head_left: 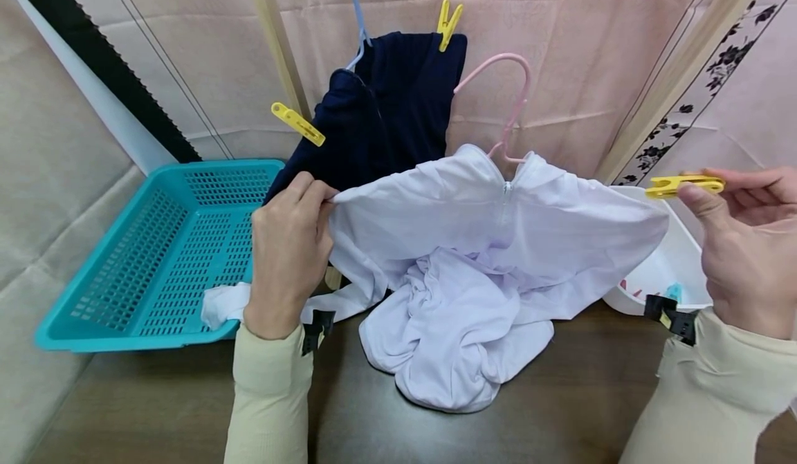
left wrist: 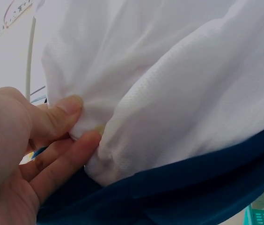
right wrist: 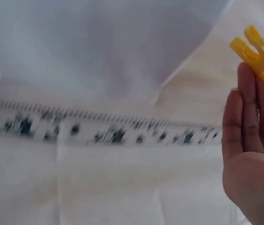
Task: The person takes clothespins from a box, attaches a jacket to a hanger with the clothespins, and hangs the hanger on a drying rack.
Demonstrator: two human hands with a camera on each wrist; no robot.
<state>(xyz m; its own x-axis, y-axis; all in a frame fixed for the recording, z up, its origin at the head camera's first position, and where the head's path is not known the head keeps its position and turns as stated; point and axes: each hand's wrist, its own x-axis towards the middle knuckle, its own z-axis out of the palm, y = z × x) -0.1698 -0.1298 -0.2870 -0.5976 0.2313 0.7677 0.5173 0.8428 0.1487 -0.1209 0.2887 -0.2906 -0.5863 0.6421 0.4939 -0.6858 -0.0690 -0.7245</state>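
Note:
A white zip-neck garment [head_left: 436,194] hangs on a pink hanger [head_left: 519,97], its lower part bunched on the table. My left hand [head_left: 289,249] pinches its left shoulder edge between thumb and fingers, which the left wrist view shows close up on the white cloth [left wrist: 169,93]. To the right, my right hand [head_left: 750,243] holds a yellow clothespin [head_left: 685,186] between thumb and fingers, apart from the garment's right shoulder. The same clothespin [right wrist: 258,54] appears at the edge of the right wrist view. Behind hangs a navy garment [head_left: 398,104] on a blue hanger [head_left: 356,14].
Yellow clothespins grip the navy garment's left [head_left: 299,124] and right [head_left: 450,25] shoulders. A teal basket [head_left: 124,243] stands at left, with a small white cloth [head_left: 224,305] over its front edge. At right, a white bin [head_left: 672,256] holds small red and blue items.

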